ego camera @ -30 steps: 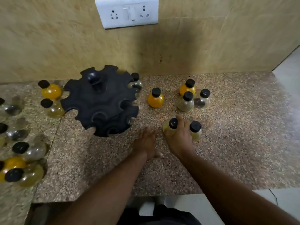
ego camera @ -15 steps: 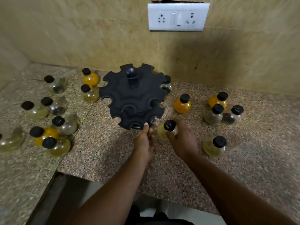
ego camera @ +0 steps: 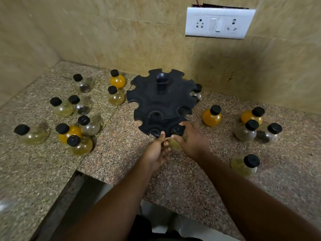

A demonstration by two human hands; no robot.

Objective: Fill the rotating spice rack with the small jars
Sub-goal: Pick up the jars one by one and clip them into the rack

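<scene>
The black rotating spice rack (ego camera: pixel 161 101) stands on the granite counter (ego camera: pixel 182 171) near the back wall, its notched slots around the rim. My right hand (ego camera: pixel 192 140) grips a pale yellow jar with a black cap (ego camera: pixel 177 130), the cap lying in a front slot of the rack. My left hand (ego camera: pixel 157 150) pinches the rack's front edge beside it. One jar (ego camera: pixel 197 93) sits at the rack's right rear side. Several jars stand loose on the left, among them an orange one (ego camera: pixel 117 80), and several on the right, among them another orange one (ego camera: pixel 212 116).
A white socket plate (ego camera: pixel 219 23) is on the tiled wall above. The counter turns a corner at the left and has a stepped front edge (ego camera: pixel 83 173). One pale jar (ego camera: pixel 245 165) stands alone at the near right.
My right hand lifted a pale jar off the counter and brought it left to the rack's front slot. My left hand went from the counter to the rack's edge. The view swung left.
</scene>
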